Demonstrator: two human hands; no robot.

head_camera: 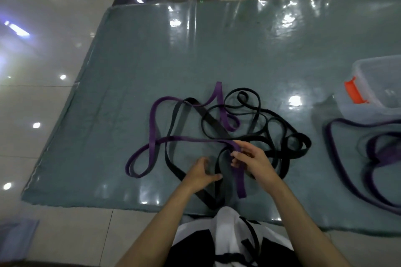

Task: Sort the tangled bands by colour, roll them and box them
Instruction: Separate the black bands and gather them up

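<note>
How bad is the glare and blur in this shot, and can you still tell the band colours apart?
Head view: bright ceiling-light glare dots the plastic-covered mat and the floor tiles; wide-angle bending curves the mat's edges; the picture is dim and soft overall. The purple band still reads clearly against the black bands; the clear box at right is hazy.

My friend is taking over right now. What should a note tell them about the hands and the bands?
Right hand: pinching the purple band where it crosses the pile.
Left hand: on a black band, grip unclear.
The purple and black bands lie tangled mid-mat.
Done: another purple band lies apart at right, unrolled.
The clear box looks empty.
Left: untangle, sort, roll, box.
</note>
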